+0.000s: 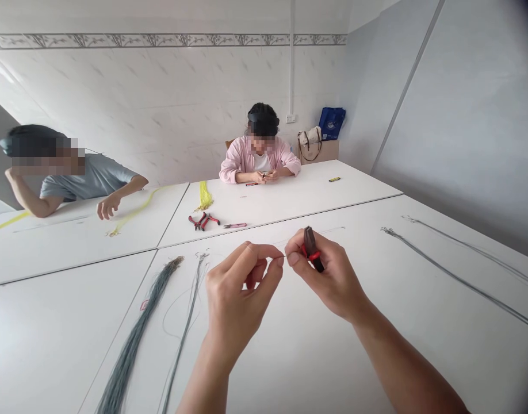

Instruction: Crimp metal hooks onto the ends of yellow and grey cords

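My left hand (240, 282) is closed, thumb and forefinger pinching the end of a thin line (284, 256) above the white table. The thumb and forefinger of my right hand (331, 276) meet the same line, so the fingertips of both hands are almost touching. Tucked in my right palm is a pair of pliers (310, 248) with dark jaws pointing up and red on the handles. Left of my left hand lie a thick grey-green bundle of cords (138, 339) and a thinner bundle of strands (188, 319) with small hooked ends.
More grey strands (445, 270) stretch along the table (316, 368) at right. Beyond my hands are red-handled pliers (203, 220), small snips (234, 226), a yellow bundle (204, 195) and a yellow cutter (334, 179). Two people (260, 155) sit across the table.
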`<state>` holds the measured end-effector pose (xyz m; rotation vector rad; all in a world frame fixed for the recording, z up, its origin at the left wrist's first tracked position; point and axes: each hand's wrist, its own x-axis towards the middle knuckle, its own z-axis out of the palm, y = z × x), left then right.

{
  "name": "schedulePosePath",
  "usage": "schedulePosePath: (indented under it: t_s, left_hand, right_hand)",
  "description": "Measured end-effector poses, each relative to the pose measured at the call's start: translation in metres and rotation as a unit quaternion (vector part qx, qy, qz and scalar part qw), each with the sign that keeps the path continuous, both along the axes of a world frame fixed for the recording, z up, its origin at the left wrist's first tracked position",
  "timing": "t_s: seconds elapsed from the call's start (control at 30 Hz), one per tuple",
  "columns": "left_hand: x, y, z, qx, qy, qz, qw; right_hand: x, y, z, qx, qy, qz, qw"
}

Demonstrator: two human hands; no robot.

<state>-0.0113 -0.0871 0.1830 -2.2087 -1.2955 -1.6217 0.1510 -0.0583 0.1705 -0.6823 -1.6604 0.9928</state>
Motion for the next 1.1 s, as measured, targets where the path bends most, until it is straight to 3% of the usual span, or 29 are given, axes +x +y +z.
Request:
schedulePosePath:
  t_s: [1.1]
  left_hand:
    - [-0.0037,-0.002,0.0,0.014,0.013,0.005,1.0]
  right_hand:
    - [0.0033,-0.0011,0.0008,-0.006,-0.011,-0.001,1.0]
